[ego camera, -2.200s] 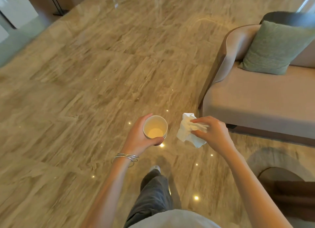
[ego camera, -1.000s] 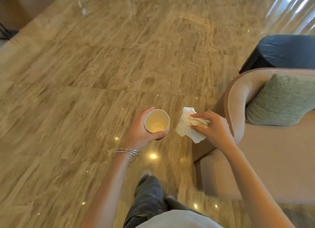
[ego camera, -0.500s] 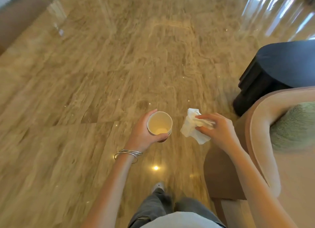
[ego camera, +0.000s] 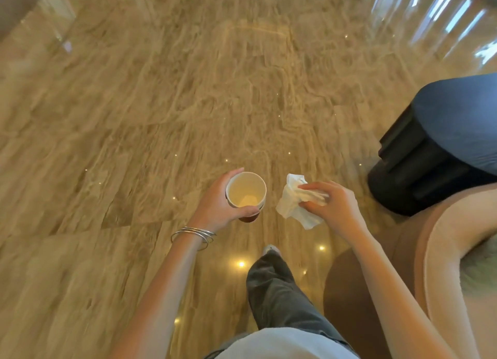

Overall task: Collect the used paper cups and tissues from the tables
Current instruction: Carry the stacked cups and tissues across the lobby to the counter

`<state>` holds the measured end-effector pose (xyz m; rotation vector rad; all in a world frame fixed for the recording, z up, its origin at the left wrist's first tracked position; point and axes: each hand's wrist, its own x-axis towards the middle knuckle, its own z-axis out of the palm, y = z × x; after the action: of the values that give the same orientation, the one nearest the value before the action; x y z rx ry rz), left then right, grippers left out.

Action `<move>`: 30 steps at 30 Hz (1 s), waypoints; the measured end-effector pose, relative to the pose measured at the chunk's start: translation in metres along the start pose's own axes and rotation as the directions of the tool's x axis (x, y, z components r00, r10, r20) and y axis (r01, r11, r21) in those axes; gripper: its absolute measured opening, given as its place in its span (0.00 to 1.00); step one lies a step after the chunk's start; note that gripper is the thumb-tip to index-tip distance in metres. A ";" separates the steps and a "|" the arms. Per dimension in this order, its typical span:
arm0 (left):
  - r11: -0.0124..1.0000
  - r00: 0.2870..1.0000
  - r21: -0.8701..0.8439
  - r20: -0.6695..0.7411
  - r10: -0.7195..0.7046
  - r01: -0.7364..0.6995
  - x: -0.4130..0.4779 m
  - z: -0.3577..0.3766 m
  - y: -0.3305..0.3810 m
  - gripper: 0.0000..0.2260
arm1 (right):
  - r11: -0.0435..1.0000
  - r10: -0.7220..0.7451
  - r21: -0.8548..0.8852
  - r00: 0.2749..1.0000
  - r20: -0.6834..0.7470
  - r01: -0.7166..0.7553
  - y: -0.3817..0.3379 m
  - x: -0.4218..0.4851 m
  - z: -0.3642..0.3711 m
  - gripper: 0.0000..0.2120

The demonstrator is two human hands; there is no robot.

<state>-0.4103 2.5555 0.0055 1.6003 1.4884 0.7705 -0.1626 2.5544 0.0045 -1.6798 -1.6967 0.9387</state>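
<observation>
While walking across the marble floor [ego camera: 161, 116], the person is carrying two collected items, so part of the pickup is looking done. Left hand [ego camera: 215, 205] is wrapping around a paper cup [ego camera: 246, 189], fingers [ego camera: 248, 212] clamped on its wall, thumb on the far side; cup is staying upright, mouth open to the camera, with a little pale liquid sitting in the bottom. Just right of the cup, not touching it, right hand [ego camera: 332, 206] is pinching a crumpled white tissue [ego camera: 294, 205], fingers closed together on a twisted bit of it while the rest is hanging loose below. Silver bangles [ego camera: 193, 233] are sitting on the left wrist, nearer the body than the cup.

Right of the cup, a beige sofa arm [ego camera: 443, 240] is showing, and beyond it a dark round piece [ego camera: 435, 149], possibly a worktop with a bluish top; nothing visible lying on the part showing. One dark trouser leg [ego camera: 274, 291] is stepping forward below the cup.

Judging progress: one cup and one tissue are in hand; no bin or bag is showing, so dropping them off is looking left to do. Whether more cups or tissues are waiting on other worktops cannot be told. Risk: leftover liquid spilling if the cup is tipping.
</observation>
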 end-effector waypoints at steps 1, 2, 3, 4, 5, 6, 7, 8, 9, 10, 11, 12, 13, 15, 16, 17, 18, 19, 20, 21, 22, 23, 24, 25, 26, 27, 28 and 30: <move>1.000 1.000 -0.002 -0.006 -0.001 0.001 0.023 -0.001 0.003 0.37 | 1.000 0.003 0.000 1.000 -0.005 -0.003 0.000 0.025 -0.005 0.13; 1.000 1.000 -0.005 -0.012 -0.003 0.003 0.046 -0.003 0.007 0.37 | 1.000 0.009 0.000 1.000 -0.010 -0.009 -0.002 0.049 -0.012 0.12; 1.000 1.000 -0.013 -0.019 -0.005 0.005 0.069 -0.005 0.012 0.37 | 1.000 0.012 0.000 1.000 -0.014 -0.012 -0.004 0.074 -0.019 0.12; 1.000 1.000 -0.025 -0.024 -0.006 0.005 0.091 -0.006 0.017 0.37 | 1.000 0.009 -0.003 1.000 -0.020 -0.009 -0.007 0.097 -0.027 0.12; 0.999 1.000 -0.038 -0.027 -0.005 0.004 0.113 -0.008 0.023 0.36 | 1.000 0.004 -0.005 1.000 -0.025 -0.004 -0.009 0.120 -0.036 0.11; 0.999 0.999 -0.050 -0.034 -0.004 0.003 0.136 -0.008 0.029 0.36 | 1.000 -0.004 -0.004 1.000 -0.028 0.004 -0.011 0.142 -0.044 0.11; 0.998 0.999 -0.056 -0.045 0.001 -0.003 0.158 -0.008 0.034 0.36 | 1.000 -0.015 -0.007 0.999 -0.030 0.014 -0.013 0.164 -0.052 0.11; 0.998 0.998 -0.058 -0.059 0.009 -0.012 0.179 -0.008 0.038 0.37 | 1.000 -0.024 -0.014 0.999 -0.033 0.024 -0.015 0.184 -0.060 0.11; 0.998 0.997 -0.059 -0.070 0.015 -0.019 0.202 -0.007 0.043 0.37 | 0.999 -0.028 -0.024 0.999 -0.037 0.027 -0.016 0.205 -0.068 0.11; 0.998 0.997 -0.055 -0.076 0.019 -0.023 0.222 -0.006 0.047 0.37 | 0.999 -0.029 -0.032 0.999 -0.043 0.027 -0.016 0.223 -0.075 0.11; 0.998 0.997 -0.048 -0.077 0.027 -0.030 0.239 -0.005 0.051 0.37 | 0.999 -0.030 -0.035 0.998 -0.048 0.029 -0.015 0.238 -0.080 0.11; 0.999 0.996 -0.040 -0.077 0.034 -0.037 0.253 -0.004 0.053 0.37 | 0.999 -0.030 -0.030 0.998 -0.051 0.028 -0.014 0.249 -0.084 0.11; 0.998 0.996 -0.037 -0.075 0.041 -0.044 0.267 -0.002 0.055 0.37 | 1.000 -0.024 -0.018 0.998 -0.054 0.023 -0.012 0.260 -0.087 0.11; 0.998 0.997 -0.034 -0.060 0.046 -0.048 0.301 0.002 0.053 0.37 | 1.000 -0.004 0.009 0.998 -0.061 0.005 -0.004 0.288 -0.094 0.11; 0.998 0.998 -0.022 -0.050 0.049 -0.050 0.318 0.004 0.052 0.37 | 1.000 0.005 0.009 0.998 -0.063 -0.005 0.001 0.302 -0.096 0.11; 0.998 0.998 -0.006 -0.038 0.055 -0.055 0.336 0.005 0.051 0.37 | 1.000 0.018 0.007 0.998 -0.066 -0.018 0.006 0.318 -0.098 0.11; 0.998 0.998 0.006 -0.025 0.058 -0.057 0.353 0.007 0.050 0.37 | 0.999 0.034 0.009 0.997 -0.069 -0.033 0.011 0.333 -0.100 0.11; 0.998 0.998 0.013 -0.014 0.060 -0.060 0.378 0.009 0.047 0.37 | 0.999 0.050 0.016 0.996 -0.073 -0.049 0.017 0.356 -0.103 0.11; 0.998 0.998 0.020 -0.003 0.063 -0.063 0.397 0.011 0.044 0.37 | 0.998 0.059 0.018 0.996 -0.072 -0.058 0.021 0.373 -0.104 0.11; 0.997 0.998 0.024 0.003 0.067 -0.067 0.413 0.011 0.042 0.37 | 0.998 0.059 0.013 0.996 -0.071 -0.058 0.023 0.388 -0.106 0.12; 0.997 0.998 0.023 0.011 0.067 -0.067 0.437 0.011 0.041 0.37 | 0.998 0.061 0.006 0.996 -0.072 -0.061 0.026 0.410 -0.109 0.12; 0.998 0.998 0.018 0.022 0.065 -0.065 0.462 0.011 0.041 0.37 | 0.998 0.068 0.002 0.995 -0.074 -0.068 0.027 0.434 -0.114 0.12; 0.998 0.997 0.014 0.031 0.066 -0.067 0.489 0.010 0.043 0.37 | 0.997 0.079 0.003 0.994 -0.076 -0.079 0.026 0.458 -0.119 0.11; 0.997 0.997 0.012 0.037 0.074 -0.075 0.515 0.008 0.046 0.37 | 0.996 0.088 0.005 0.993 -0.077 -0.088 0.024 0.483 -0.126 0.11; 0.996 0.996 0.011 0.038 0.083 -0.084 0.543 0.006 0.050 0.37 | 0.996 0.089 0.007 0.993 -0.079 -0.089 0.022 0.507 -0.133 0.11; 0.996 0.995 0.009 0.034 0.090 -0.091 0.570 0.004 0.055 0.37 | 0.996 0.086 0.005 0.993 -0.081 -0.086 0.019 0.532 -0.141 0.11; 0.995 0.995 0.007 0.030 0.099 -0.099 0.596 0.002 0.060 0.36 | 0.996 0.084 0.003 0.993 -0.085 -0.084 0.017 0.555 -0.149 0.11; 0.992 0.991 0.007 0.040 0.129 -0.129 0.645 -0.002 0.072 0.36 | 0.996 0.089 0.008 0.991 -0.098 -0.089 0.012 0.597 -0.163 0.12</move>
<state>-0.2976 3.1944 0.0139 1.7224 1.3730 0.8003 -0.0552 3.1630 0.0430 -1.7822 -1.5666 0.8839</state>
